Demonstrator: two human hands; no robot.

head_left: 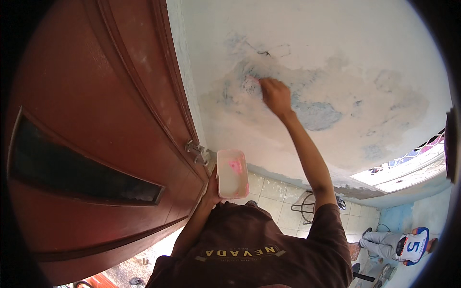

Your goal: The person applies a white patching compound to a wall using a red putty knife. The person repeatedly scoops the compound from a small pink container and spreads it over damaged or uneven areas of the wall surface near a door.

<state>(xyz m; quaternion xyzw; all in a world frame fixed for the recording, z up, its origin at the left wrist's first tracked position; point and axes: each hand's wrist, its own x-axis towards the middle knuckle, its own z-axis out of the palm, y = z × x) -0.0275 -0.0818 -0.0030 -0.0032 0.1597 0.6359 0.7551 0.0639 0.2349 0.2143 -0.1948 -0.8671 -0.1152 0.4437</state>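
My right hand [276,96] presses what looks like a scraper [250,84] against the patchy wall [336,57]; left hand [211,189] wraps the filler tub [232,174]. Tilting it risks spill.

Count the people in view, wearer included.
2. The wearer fills the lower centre, right hand pressed to the patchy wall, left hand holding a pink tub. Another person crouches on the floor, lower right. Others may be hidden.
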